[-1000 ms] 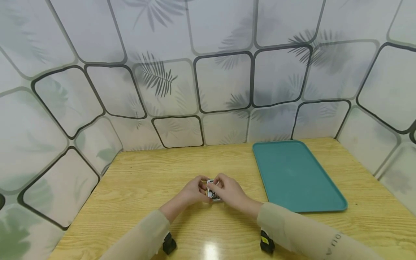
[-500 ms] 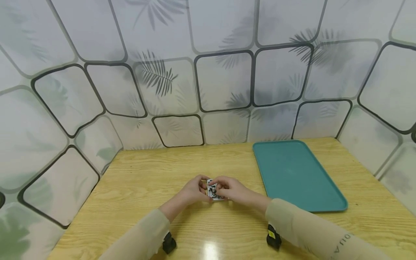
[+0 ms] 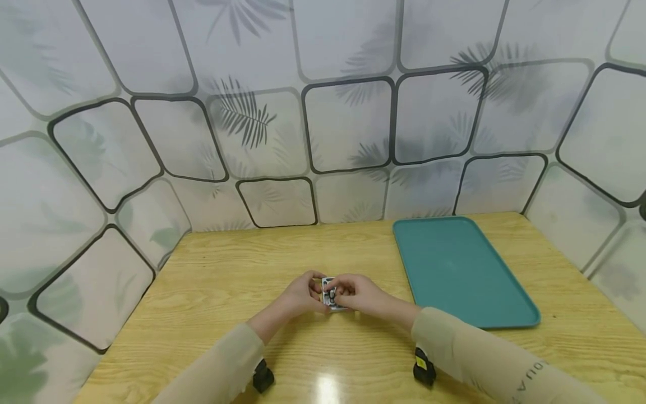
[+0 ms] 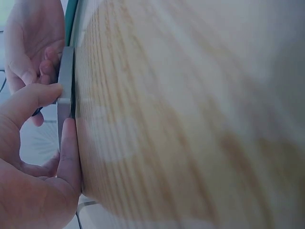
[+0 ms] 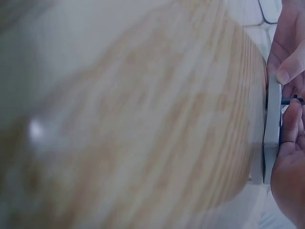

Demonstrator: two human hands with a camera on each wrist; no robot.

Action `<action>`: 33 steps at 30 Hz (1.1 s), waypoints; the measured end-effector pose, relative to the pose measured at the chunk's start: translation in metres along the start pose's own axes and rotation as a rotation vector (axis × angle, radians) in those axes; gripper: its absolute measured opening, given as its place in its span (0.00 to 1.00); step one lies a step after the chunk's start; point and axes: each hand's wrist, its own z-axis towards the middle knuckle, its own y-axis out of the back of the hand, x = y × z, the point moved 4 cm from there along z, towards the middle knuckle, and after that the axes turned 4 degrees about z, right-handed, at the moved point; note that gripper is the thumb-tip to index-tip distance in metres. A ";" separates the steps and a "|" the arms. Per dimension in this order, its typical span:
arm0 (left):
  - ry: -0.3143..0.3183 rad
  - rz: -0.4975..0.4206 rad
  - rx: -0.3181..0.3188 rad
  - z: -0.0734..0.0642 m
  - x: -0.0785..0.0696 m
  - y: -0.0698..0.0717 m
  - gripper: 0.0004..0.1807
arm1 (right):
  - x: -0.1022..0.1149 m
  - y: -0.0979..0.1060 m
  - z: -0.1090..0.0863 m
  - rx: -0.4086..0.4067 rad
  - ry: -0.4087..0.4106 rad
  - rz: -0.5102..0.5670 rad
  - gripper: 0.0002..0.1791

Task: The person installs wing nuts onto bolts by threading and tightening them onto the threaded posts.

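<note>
Low over the table's middle, a small flat light-grey case [image 3: 327,303] shows dark shapes on its top face. My left hand [image 3: 301,294] grips its left side, with thumb at the near edge and fingers at the far edge. The left wrist view shows the thumb pressed on the grey rim [image 4: 66,76]. From above, my right hand [image 3: 362,293] reaches over the right part of the case. Its fingertips pinch a thin dark peg-like piece [image 5: 288,101] that stands up from the case in the right wrist view. What kind of piece it is I cannot tell.
A teal tray [image 3: 454,269] lies on the wooden table [image 3: 242,258] to the right of my hands. Patterned wall panels [image 3: 348,129] enclose the table's back and sides. Black wrist devices [image 3: 424,367] hang below both sleeves.
My right hand has shifted slightly right from over the case's middle, uncovering more of its top face and the dark piece. My left hand and the case have stayed almost still.
</note>
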 end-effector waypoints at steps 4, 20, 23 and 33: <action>-0.005 -0.008 0.002 0.000 -0.001 0.000 0.41 | 0.004 -0.001 -0.001 -0.017 0.023 -0.009 0.15; -0.019 -0.022 -0.002 0.001 -0.001 0.000 0.40 | 0.010 -0.011 0.001 -0.272 -0.066 -0.194 0.10; -0.012 -0.024 -0.005 0.001 0.000 0.000 0.40 | 0.013 -0.014 0.001 -0.317 -0.089 -0.239 0.11; -0.013 -0.024 -0.002 0.001 -0.001 0.000 0.41 | 0.016 -0.016 0.000 -0.352 -0.106 -0.257 0.12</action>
